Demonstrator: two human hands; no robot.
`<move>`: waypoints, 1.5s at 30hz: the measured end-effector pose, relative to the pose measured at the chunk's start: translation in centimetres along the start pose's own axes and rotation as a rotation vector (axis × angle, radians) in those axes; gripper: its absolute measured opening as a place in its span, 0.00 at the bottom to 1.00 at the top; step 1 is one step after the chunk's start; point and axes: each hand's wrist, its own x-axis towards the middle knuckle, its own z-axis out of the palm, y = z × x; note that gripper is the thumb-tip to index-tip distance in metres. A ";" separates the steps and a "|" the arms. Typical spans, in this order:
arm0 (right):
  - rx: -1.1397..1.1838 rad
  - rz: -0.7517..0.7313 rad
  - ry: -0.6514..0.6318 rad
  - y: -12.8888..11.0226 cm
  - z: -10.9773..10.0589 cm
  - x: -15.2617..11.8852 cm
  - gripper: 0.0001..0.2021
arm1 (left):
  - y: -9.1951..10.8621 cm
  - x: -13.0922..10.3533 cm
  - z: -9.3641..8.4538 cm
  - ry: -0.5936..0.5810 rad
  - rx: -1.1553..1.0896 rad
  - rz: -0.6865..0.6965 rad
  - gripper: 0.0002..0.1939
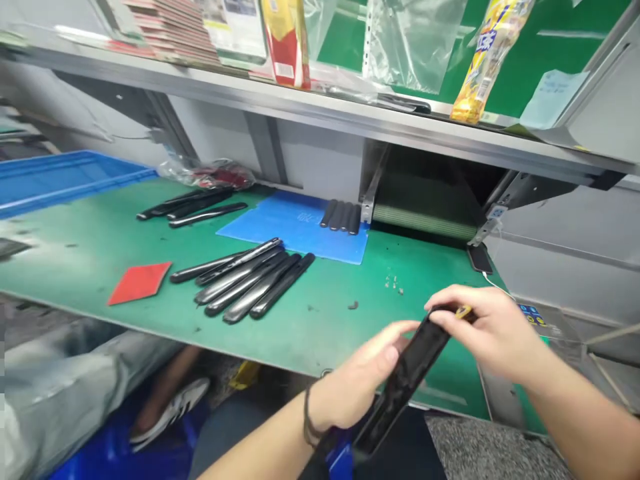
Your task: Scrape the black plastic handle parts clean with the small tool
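Observation:
A long black plastic-looking piece (413, 373) slants up from my lap over the table's front edge. My left hand (357, 380), with a dark band at the wrist, is closed around its side near the middle. At its upper end, my right hand (493, 327) pinches with thumb and fingers. A small yellow-and-black thing (464, 311) shows in the right hand's grip; its kind is too hidden to tell. To the left, several glossy black elongated pieces (255, 280) lie side by side on the green table (310, 333).
Behind them lies a blue sheet (295, 223) with several short black pieces (341, 217). More black pieces (200, 200), a red pad (140, 282) and a blue tray (85, 167) are left. A phone (480, 259) stands right. A shelf (300, 107) overhangs; a seated person's leg (65, 387) shows left.

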 end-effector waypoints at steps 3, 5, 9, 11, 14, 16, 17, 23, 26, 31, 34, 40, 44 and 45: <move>0.074 -0.028 0.191 -2.2 5.5 -2.5 0.05 | -2.9 -2.4 2.6 0.042 -0.497 -0.045 0.29; 0.104 -0.110 0.349 -3.5 9.1 -4.4 0.11 | -3.9 -4.5 3.3 0.292 -0.553 -0.012 0.25; 0.400 -0.229 0.151 -5.7 15.1 -7.2 0.05 | -3.5 -8.4 3.7 0.626 -0.426 -0.038 0.24; 0.491 -0.191 0.148 -6.4 17.1 -7.7 0.02 | -3.1 -9.7 4.1 0.658 -0.405 -0.044 0.25; 0.598 -0.184 0.059 -7.1 19.0 -7.9 0.03 | -2.6 -11.0 4.7 0.712 -0.399 0.003 0.28; 0.679 -0.149 0.022 -7.5 19.5 -7.8 0.04 | -2.4 -11.5 5.0 0.746 -0.394 0.020 0.27; 0.703 -0.109 0.073 -7.7 19.6 -7.8 0.05 | -2.3 -11.8 5.1 0.743 -0.390 0.021 0.26; 0.542 -0.091 0.461 -7.6 18.6 -7.6 0.02 | -1.4 -13.3 2.8 0.857 -0.534 0.064 0.22; 0.400 -0.200 0.227 -7.0 19.4 -8.0 0.15 | -0.5 -14.0 0.4 0.956 -0.743 0.087 0.22; 0.404 -0.418 0.147 -7.4 21.8 -9.4 0.11 | 0.2 -14.2 -1.4 1.101 -0.798 0.193 0.21; 0.339 -0.642 0.084 -8.2 22.4 -10.0 0.03 | 0.0 -13.7 -1.0 1.136 -0.793 0.214 0.21; 0.320 -0.734 0.013 -8.5 22.0 -10.4 0.06 | -0.3 -13.5 -0.4 1.074 -0.688 0.231 0.22; 0.518 -0.432 -0.045 -9.1 20.3 -9.2 0.06 | -0.4 -13.8 0.0 1.018 -0.563 0.242 0.23; 0.535 -0.373 -0.050 -9.4 19.9 -8.7 0.07 | -0.5 -13.8 0.2 1.019 -0.531 0.256 0.23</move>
